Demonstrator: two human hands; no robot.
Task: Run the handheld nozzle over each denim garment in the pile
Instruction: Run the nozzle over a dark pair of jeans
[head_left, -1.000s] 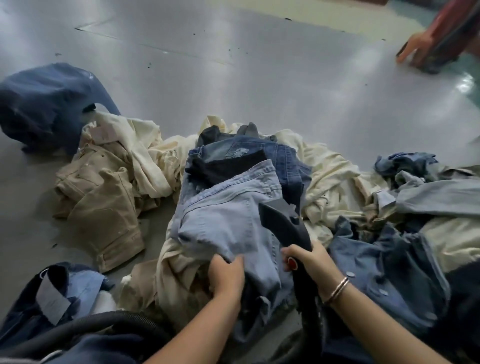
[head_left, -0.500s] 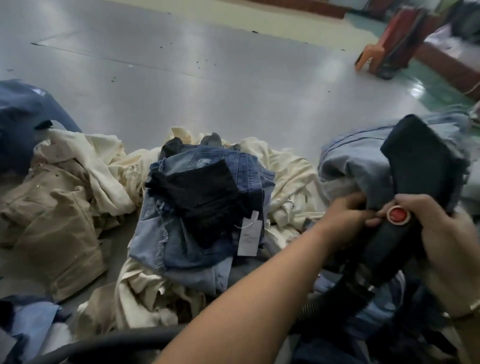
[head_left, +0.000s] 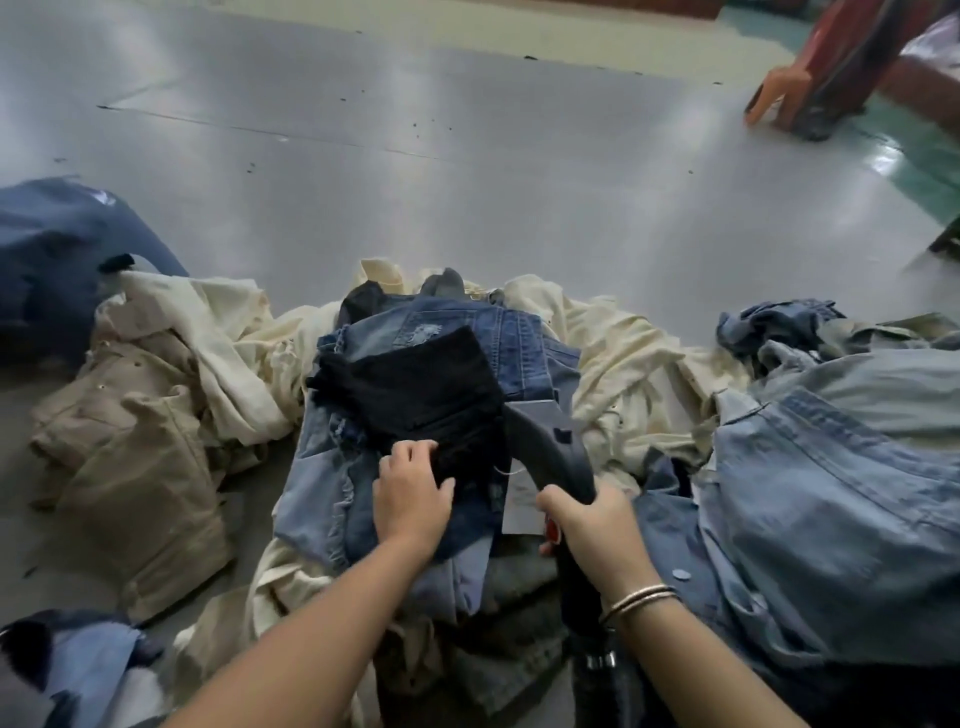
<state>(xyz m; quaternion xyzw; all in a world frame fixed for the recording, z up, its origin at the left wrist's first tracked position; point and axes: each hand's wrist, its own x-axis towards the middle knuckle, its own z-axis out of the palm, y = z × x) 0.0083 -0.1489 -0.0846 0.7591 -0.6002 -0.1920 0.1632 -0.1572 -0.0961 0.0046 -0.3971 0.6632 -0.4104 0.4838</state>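
Grey sheet flooring is stretching out behind a pile of clothes, and I am counting across it from the left. One dark navy garment is lying apart at the far left, one tan jacket is sitting next to it, and cream garments are sprawling behind; how many of those, I cannot tell. At centre I am seeing one stack of folded blue denim with one black denim piece lying on top. My left hand is resting on the stack, fingers curled and pinching the near edge of the black piece. My right hand, wearing two thin bangles, is gripping the black nozzle, fingers wrapped tight around its handle, its head touching the black piece's right edge. One light blue denim jacket is lying at the right. Two hands are showing in all.
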